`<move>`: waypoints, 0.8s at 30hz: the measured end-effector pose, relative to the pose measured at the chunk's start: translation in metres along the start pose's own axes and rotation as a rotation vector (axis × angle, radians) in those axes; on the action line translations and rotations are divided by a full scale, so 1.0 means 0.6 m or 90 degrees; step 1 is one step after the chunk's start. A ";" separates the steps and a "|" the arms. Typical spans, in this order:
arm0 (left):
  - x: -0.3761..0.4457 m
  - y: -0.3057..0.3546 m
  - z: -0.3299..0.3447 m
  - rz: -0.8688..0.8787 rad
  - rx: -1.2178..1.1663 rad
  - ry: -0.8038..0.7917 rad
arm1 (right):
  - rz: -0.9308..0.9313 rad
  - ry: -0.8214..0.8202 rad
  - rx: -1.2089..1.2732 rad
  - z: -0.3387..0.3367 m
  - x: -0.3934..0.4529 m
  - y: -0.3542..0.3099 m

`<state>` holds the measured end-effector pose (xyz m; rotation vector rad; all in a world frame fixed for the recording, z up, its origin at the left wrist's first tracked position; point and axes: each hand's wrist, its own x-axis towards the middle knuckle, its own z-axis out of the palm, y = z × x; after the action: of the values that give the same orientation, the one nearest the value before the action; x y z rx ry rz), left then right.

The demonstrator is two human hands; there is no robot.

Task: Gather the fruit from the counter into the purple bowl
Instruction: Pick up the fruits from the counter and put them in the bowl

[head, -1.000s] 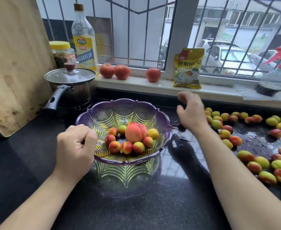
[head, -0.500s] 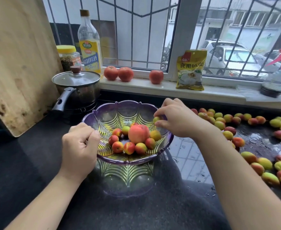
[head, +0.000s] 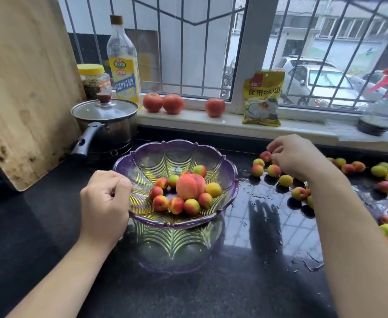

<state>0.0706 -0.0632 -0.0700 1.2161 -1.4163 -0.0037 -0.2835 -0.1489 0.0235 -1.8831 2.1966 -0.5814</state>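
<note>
Your right hand [head: 296, 157] left the purple bowl [head: 229, 180], now pinching at a small fruit [head: 265, 156] right of centre; left hand [head: 105, 203] grips the rim.

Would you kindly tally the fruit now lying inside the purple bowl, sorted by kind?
Inside the purple bowl:
large peach: 1
small fruits: 10 (one half hidden behind the peach)
Total: 11
</note>
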 end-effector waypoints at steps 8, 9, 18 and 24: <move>-0.001 0.003 0.000 -0.002 0.001 -0.009 | 0.010 0.038 -0.155 0.087 0.012 0.007; -0.001 0.003 0.000 -0.004 0.002 -0.010 | 0.000 0.051 -0.203 0.103 0.011 0.005; 0.000 0.005 -0.001 -0.024 -0.012 -0.020 | -0.012 0.134 -0.074 0.097 0.009 -0.005; 0.001 0.013 -0.003 -0.065 -0.044 -0.040 | -0.296 -0.084 0.186 0.004 -0.059 -0.107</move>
<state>0.0672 -0.0589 -0.0644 1.2384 -1.3960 -0.1618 -0.2184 -0.1220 0.0438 -2.1941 1.4972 -0.7770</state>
